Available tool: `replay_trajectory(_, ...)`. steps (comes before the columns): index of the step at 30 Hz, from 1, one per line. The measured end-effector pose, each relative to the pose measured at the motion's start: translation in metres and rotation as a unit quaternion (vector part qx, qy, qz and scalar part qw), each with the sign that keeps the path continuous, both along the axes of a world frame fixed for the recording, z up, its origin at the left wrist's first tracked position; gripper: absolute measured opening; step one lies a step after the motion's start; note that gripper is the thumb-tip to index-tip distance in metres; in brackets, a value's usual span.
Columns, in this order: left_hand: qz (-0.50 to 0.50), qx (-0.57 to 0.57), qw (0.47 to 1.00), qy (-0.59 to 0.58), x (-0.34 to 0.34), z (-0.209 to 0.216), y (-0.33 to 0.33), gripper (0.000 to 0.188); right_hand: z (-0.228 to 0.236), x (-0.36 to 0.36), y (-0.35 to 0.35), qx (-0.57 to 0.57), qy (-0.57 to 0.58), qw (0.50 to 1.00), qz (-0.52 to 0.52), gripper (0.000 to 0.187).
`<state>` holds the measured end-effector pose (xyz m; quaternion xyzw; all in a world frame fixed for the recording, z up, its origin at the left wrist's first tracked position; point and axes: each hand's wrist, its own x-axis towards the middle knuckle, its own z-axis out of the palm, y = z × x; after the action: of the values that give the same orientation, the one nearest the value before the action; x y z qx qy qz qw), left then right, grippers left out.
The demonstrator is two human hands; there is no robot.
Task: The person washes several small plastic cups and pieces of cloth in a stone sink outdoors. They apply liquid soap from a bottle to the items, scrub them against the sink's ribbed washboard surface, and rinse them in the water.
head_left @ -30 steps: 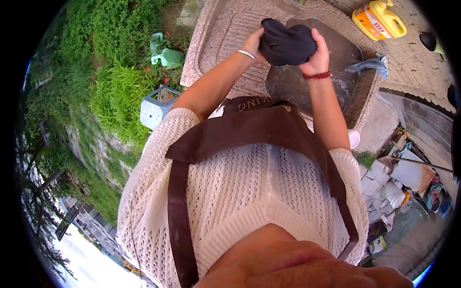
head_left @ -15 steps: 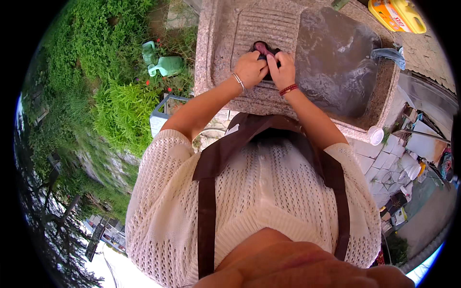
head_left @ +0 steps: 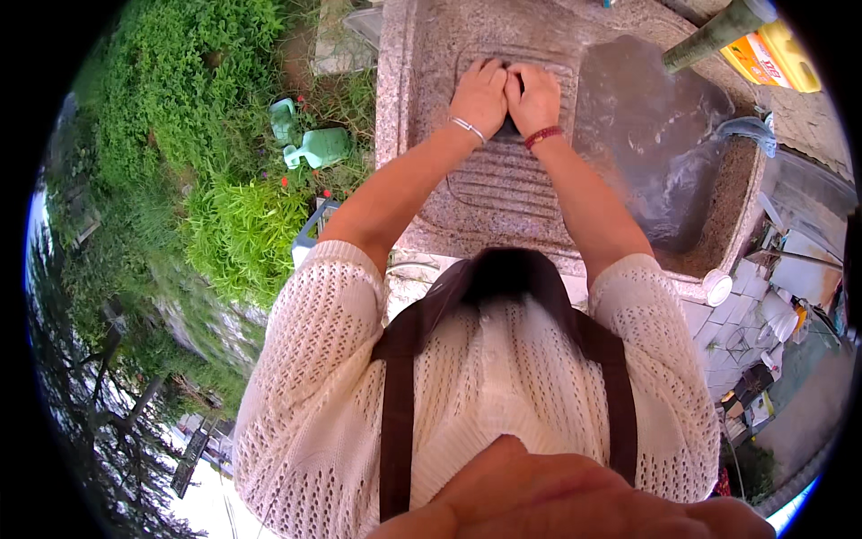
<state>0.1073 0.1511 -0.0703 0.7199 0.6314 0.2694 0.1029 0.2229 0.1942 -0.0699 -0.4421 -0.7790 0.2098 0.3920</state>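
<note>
Two hands of mine lie side by side, nearly touching, at the ridged washboard of a speckled stone sink. My left hand is clamped on a dark cloth, fingers bent and pointing away from me; my right hand is clamped on it too, thumb toward the left one. Only a small dark strip of the cloth shows, between my hands and just below them on the ridges; the rest is hidden under my palms. A silver bangle sits on my left wrist and a red beaded bracelet on my right.

To the right of the washboard, greyish water with pale streaks fills the basin. A thick greenish pipe slants over its far edge, just in front of a yellow jug. A blue-grey cloth hangs over the right rim, and a round white container is at the near right corner. Well apart, on my left, a green watering can stands among plants.
</note>
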Motion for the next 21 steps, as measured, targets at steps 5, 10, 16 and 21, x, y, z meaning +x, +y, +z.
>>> replay_trajectory(5,-0.067,-0.139,0.988,0.012,0.031,0.053,-0.088,0.032,0.032,0.042,-0.088,-0.106,-0.048,0.992,0.046,0.007)
replay_trajectory(10,0.045,-0.059,0.984,0.165,-0.007,0.026,0.033,0.036,0.005,-0.016,0.04,0.036,-0.163,0.985,-0.047,0.012)
replay_trajectory(16,0.097,-0.051,0.991,0.079,-0.005,0.016,0.043,0.036,-0.002,-0.025,0.084,0.071,-0.13,0.989,-0.026,0.018)
replay_trajectory(21,-0.053,-0.221,0.973,0.027,0.02,0.045,-0.103,0.041,0.031,0.031,-0.076,-0.054,-0.112,0.989,0.079,0.017)
